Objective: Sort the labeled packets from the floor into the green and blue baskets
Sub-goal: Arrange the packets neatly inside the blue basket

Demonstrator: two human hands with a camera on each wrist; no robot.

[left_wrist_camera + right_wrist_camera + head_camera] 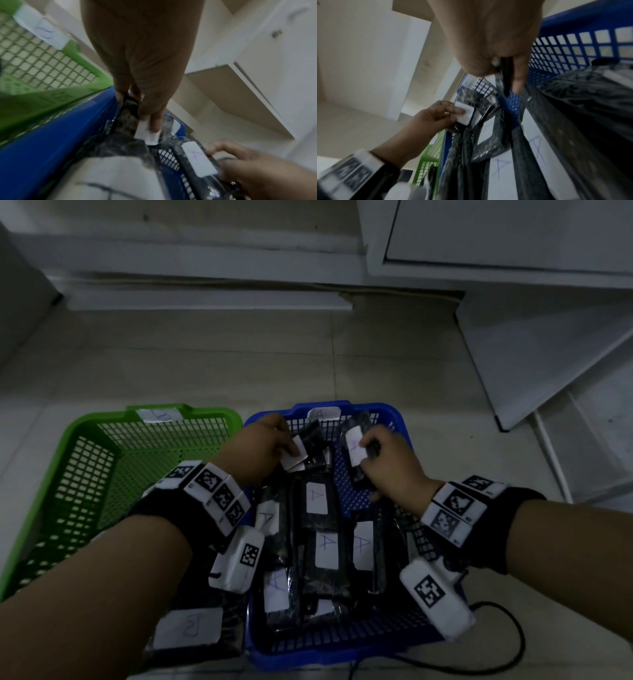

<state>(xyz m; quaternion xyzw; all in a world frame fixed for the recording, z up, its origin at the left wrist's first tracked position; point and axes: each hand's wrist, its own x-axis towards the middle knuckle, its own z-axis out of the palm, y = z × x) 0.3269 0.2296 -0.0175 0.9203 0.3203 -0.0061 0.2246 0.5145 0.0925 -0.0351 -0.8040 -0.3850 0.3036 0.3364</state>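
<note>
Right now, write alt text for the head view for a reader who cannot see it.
Seen from above, two hands each hold a dark packet with a white label over a blue basket full of packets marked A: the left hand at the far left, the right hand at the far right. A green basket stands beside it on the left, on a pale tiled floor.

both hands (263, 440) (387, 460) reaching forward, fingers curled, pinching
</note>
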